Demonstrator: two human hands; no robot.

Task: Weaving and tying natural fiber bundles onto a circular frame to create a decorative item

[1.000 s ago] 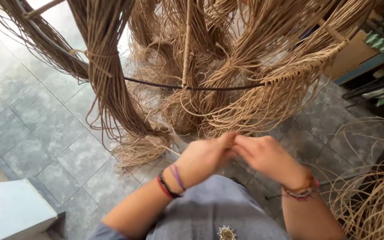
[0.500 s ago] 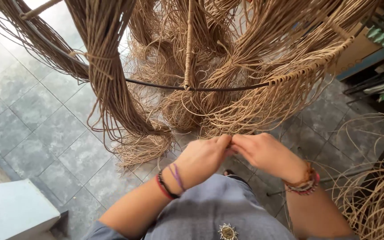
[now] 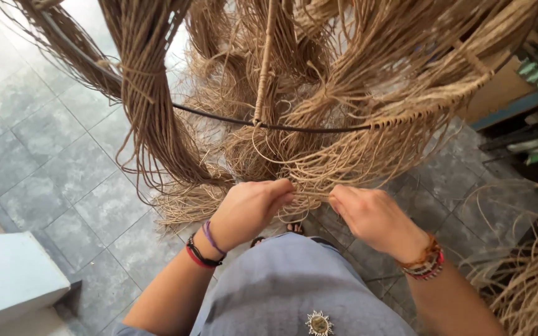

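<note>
Fingers of my left hand (image 3: 253, 208) and right hand (image 3: 368, 214) are pinched together on tan fibre strands (image 3: 311, 195) stretched between them. Strands hang from the black hoop (image 3: 231, 118) above the tiled floor (image 3: 63, 168).

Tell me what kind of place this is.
Likely a craft workshop for fibre weaving: hanging bundles of tan fibre strands on a black hoop, grey tiled floor, both hands pinching strands.

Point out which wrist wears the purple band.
The left wrist: a purple band beside red and black ones. The right wrist wears beaded bracelets in brown and red, no purple.
</note>
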